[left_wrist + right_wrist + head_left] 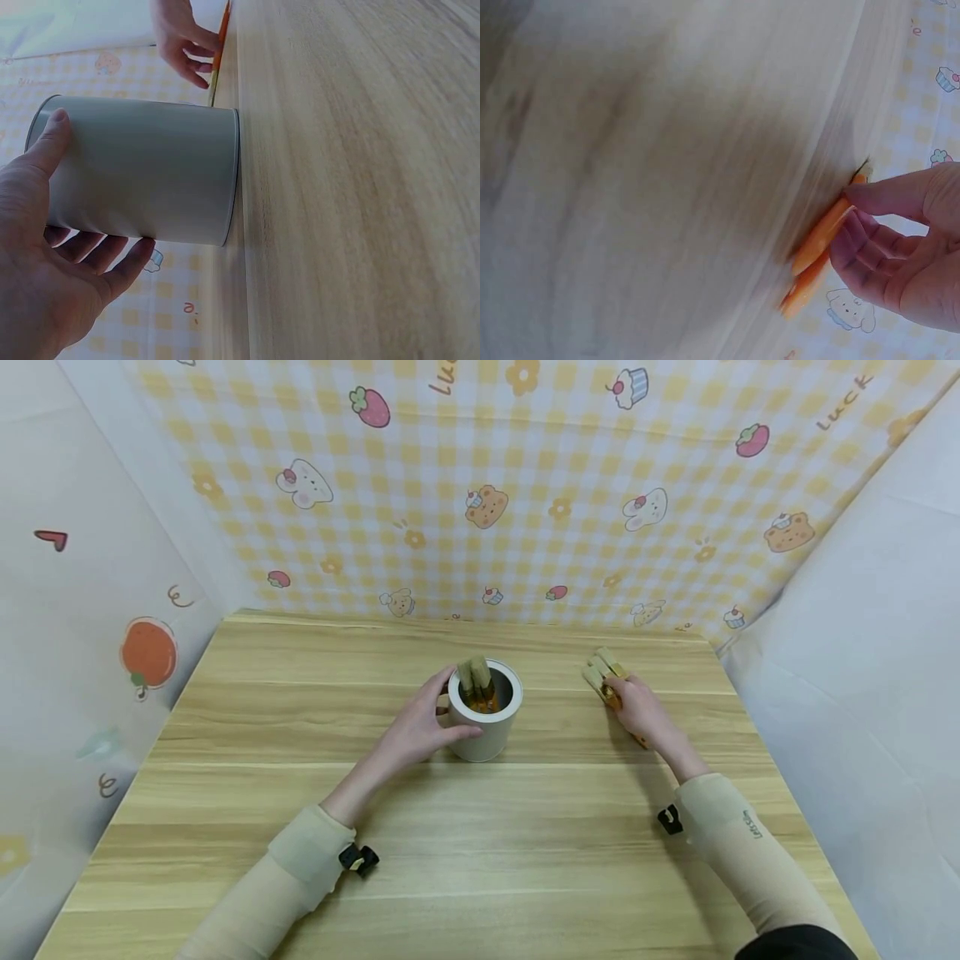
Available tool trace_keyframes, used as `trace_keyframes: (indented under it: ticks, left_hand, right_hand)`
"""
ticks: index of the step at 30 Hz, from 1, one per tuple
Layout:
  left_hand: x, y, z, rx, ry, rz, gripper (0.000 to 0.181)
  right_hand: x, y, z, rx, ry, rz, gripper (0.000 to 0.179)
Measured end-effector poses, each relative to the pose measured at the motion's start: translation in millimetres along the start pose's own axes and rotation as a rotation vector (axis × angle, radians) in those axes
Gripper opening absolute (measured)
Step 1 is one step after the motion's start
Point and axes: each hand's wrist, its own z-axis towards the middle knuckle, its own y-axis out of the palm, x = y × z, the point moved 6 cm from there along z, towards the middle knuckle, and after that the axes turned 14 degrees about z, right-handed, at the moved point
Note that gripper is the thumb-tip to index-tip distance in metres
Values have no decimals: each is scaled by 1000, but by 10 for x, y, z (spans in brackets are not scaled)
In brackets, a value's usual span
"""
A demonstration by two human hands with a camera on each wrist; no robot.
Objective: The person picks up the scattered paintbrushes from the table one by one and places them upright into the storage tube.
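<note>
A pale grey can stands upright near the middle of the table. My left hand grips its left side, thumb along the front and fingers round the back. Inside lean two paintbrushes with beige bristles pointing up; their orange handles are mostly hidden by the wall. Over to the right, my right hand pinches two more paintbrushes, low over the wood with bristles pointing away from me. In the right wrist view the thumb and fingertips hold the orange handles side by side.
The wood-grain table ends at a checked cloth backdrop behind. White cloth walls close off both sides. Each sleeve carries a small black wrist camera.
</note>
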Motion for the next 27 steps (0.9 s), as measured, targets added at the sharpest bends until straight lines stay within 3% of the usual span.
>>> trace_keyframes:
  ticks: [8, 14, 20, 27]
  left_hand:
    - [3, 6, 6, 4, -1, 19, 106]
    - [7, 2, 7, 6, -1, 19, 106]
    - [11, 7, 7, -8, 1, -32, 105]
    - [-1, 11, 3, -9, 8, -42, 104]
  right_hand:
    - [30, -59, 33, -107, 118, 43, 63]
    - [-117, -162, 34, -87, 84, 157, 51]
    - [-442, -301, 59, -28, 40, 303, 47]
    - [-985, -464, 75, 77, -53, 425, 40]
